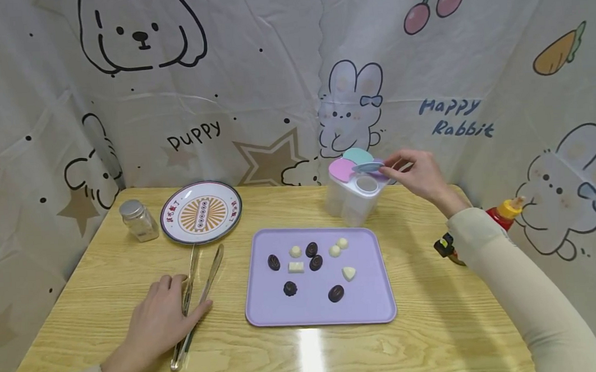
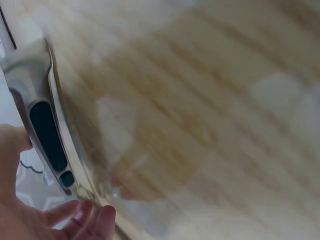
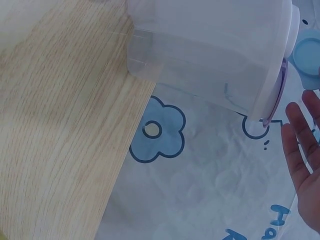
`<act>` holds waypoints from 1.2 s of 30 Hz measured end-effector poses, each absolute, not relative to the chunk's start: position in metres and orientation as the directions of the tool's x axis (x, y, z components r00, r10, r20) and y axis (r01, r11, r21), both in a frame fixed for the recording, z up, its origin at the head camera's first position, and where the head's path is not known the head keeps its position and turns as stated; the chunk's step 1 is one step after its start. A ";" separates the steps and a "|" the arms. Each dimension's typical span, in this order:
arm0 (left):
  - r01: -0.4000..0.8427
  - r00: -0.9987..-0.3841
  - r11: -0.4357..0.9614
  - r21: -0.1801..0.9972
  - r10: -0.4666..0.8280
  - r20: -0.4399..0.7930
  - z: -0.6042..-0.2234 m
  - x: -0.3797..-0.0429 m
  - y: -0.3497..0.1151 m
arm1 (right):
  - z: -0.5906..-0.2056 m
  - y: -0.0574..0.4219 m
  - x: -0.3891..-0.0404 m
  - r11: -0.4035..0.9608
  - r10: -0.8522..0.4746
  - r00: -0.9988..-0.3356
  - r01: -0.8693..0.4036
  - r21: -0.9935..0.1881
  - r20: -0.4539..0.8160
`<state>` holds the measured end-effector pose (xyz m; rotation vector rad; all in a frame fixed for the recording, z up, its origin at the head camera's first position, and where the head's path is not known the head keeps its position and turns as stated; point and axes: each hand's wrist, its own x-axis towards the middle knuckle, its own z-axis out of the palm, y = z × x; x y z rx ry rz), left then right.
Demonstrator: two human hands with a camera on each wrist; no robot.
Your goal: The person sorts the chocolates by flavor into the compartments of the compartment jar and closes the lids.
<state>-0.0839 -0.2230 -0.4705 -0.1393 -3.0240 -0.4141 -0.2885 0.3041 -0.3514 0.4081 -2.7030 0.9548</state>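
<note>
At the back of the table stands a translucent storage box (image 1: 352,203) with round pink, green and purple lids. My right hand (image 1: 415,174) pinches the edge of its blue lid (image 1: 366,167), which is lifted off a round opening (image 1: 367,183). In the right wrist view this blue lid (image 3: 306,55) shows beside the fingers (image 3: 296,150). At the left, my left hand (image 1: 158,308) lies over metal tongs (image 1: 202,296), thumb on one side and fingers on the other. Their dark-inset handle (image 2: 47,130) appears close up in the left wrist view, the thumb against its edge.
A lilac tray (image 1: 264,306) in the middle bears several dark and white chocolates. Behind the tongs are a patterned plate (image 1: 171,223) and a silver-capped glass jar (image 1: 139,220). A red bottle with a yellow cap (image 1: 507,211) is partly behind my right sleeve. Printed cloth (image 1: 273,97) surrounds the table.
</note>
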 end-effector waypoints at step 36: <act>0.146 -0.981 0.949 0.279 0.102 0.164 -0.445 -0.096 -0.215 | -0.352 0.304 -0.287 0.744 -0.174 -0.929 -0.342 -0.574 0.327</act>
